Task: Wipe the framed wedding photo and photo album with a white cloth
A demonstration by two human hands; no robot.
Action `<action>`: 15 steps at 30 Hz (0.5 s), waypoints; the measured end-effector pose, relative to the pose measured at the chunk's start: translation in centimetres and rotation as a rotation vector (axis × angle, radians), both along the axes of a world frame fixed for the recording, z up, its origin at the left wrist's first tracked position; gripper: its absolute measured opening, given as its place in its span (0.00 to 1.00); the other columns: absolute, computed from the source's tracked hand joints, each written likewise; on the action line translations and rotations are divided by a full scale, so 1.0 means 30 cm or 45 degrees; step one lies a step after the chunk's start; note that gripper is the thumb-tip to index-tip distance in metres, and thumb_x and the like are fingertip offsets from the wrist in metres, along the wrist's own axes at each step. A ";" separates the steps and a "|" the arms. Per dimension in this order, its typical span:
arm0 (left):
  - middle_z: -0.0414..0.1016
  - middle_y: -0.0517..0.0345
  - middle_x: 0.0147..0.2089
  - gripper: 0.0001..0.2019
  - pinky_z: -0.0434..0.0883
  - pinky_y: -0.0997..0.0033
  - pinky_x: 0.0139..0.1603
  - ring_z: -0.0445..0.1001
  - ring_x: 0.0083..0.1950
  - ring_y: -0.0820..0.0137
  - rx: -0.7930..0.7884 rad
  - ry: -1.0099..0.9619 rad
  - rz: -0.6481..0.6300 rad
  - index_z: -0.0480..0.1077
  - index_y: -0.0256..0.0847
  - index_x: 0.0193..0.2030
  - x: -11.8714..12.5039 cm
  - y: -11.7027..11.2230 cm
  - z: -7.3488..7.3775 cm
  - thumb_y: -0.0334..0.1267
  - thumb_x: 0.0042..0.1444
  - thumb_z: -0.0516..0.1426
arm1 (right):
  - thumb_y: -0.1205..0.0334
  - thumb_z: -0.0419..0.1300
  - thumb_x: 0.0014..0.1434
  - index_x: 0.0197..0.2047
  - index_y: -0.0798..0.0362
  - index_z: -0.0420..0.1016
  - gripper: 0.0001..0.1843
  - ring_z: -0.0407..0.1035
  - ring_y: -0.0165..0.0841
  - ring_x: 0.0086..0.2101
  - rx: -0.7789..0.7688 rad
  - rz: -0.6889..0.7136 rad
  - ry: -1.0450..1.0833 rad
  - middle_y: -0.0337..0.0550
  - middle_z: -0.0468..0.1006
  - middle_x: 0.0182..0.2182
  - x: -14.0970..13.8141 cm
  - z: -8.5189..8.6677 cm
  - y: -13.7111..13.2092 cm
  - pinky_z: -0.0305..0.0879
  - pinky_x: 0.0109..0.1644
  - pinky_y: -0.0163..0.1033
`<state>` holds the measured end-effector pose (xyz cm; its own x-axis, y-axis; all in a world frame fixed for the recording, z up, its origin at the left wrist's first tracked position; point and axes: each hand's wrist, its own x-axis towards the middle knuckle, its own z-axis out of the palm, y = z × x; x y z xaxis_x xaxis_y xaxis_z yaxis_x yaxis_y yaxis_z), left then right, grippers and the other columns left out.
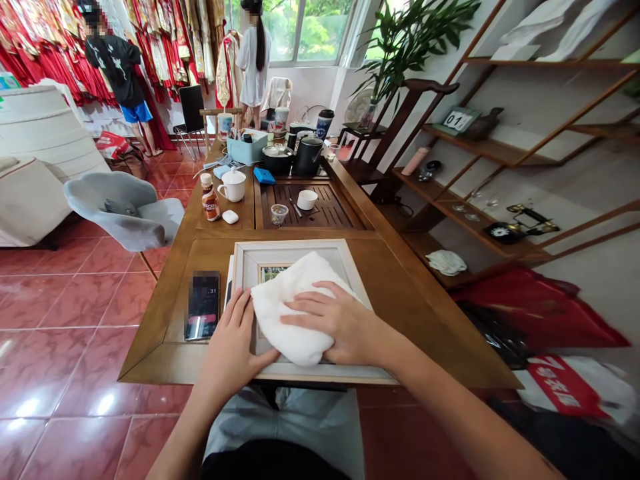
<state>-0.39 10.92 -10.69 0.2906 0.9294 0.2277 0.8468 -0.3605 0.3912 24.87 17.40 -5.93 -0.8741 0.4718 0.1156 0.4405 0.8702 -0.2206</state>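
A pale framed picture (345, 263) lies flat at the near edge of the wooden table (400, 293). A white cloth (290, 300) is bunched on its glass. My right hand (340, 323) lies flat on the cloth, fingers stretched out to the left, pressing it down. My left hand (233, 340) rests on the frame's left border, fingers extended, its thumb against the lower border.
A phone (203, 305) lies just left of the frame. Further back are a brown bottle (210, 199), a white teapot (233, 185), a tea tray (330, 210) with cups, and black kettles (307, 155). A grey chair (125, 210) stands left, shelves right. Two people stand at the far end.
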 end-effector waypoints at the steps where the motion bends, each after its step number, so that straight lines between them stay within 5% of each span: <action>1: 0.55 0.41 0.76 0.45 0.56 0.47 0.76 0.47 0.79 0.50 0.002 0.007 0.003 0.47 0.39 0.76 0.000 0.000 0.001 0.57 0.60 0.61 | 0.67 0.60 0.52 0.63 0.47 0.73 0.33 0.68 0.45 0.58 0.010 -0.024 -0.003 0.49 0.75 0.61 0.004 0.003 0.009 0.50 0.65 0.58; 6: 0.54 0.38 0.77 0.52 0.58 0.46 0.75 0.48 0.79 0.49 0.011 0.030 0.009 0.43 0.38 0.77 -0.002 0.000 0.001 0.68 0.58 0.58 | 0.67 0.61 0.51 0.61 0.51 0.75 0.32 0.69 0.49 0.58 0.171 -0.257 -0.005 0.54 0.76 0.60 0.026 0.004 0.057 0.51 0.64 0.60; 12: 0.57 0.40 0.75 0.47 0.58 0.45 0.75 0.49 0.79 0.49 0.040 0.024 -0.004 0.47 0.39 0.76 -0.001 0.000 -0.005 0.61 0.59 0.61 | 0.65 0.61 0.54 0.63 0.47 0.72 0.31 0.69 0.45 0.58 0.032 0.017 0.028 0.48 0.76 0.61 -0.016 0.001 0.007 0.50 0.64 0.58; 15: 0.56 0.39 0.76 0.50 0.58 0.45 0.75 0.49 0.79 0.49 0.045 0.023 0.004 0.45 0.38 0.77 -0.001 0.000 -0.006 0.64 0.58 0.60 | 0.65 0.62 0.54 0.62 0.48 0.73 0.31 0.69 0.46 0.57 0.098 -0.064 -0.007 0.50 0.76 0.61 -0.003 0.007 0.024 0.51 0.64 0.57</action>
